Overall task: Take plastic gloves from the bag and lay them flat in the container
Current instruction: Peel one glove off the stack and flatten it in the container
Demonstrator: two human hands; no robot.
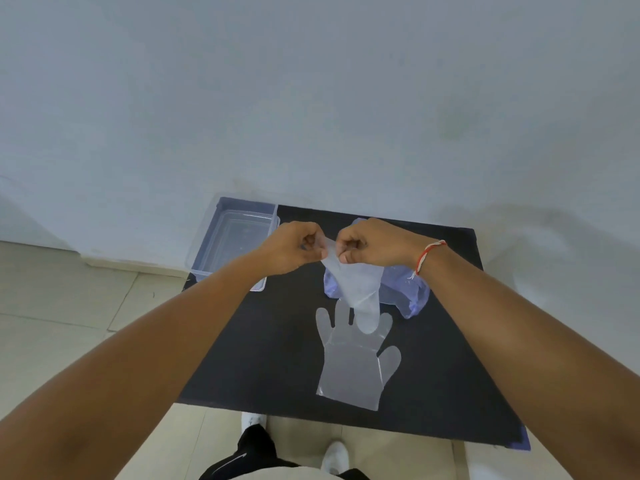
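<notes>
- A black table [263,368] stands against a pale wall, over a tiled floor [62,306].
- At its far left corner sits a clear plastic container [228,237], partly past the table's left edge.
- A clear bag [405,289] with a bluish tint lies far, right of centre.
- One clear plastic glove [353,368] lies flat at centre, fingers pointing far, its cuff near the front edge.

The left hand [294,249] and forearm cover the container's [221,237] right wall and near right corner, left of centre, and the right hand [372,245] and the held glove [356,289] hide much of the bag [405,289] behind them. That glove's hanging tip overlaps the fingers of the flat glove [353,362]. Both arms run off the frame's lower corners, and the bottom edge cuts the shoes [334,457].
</notes>
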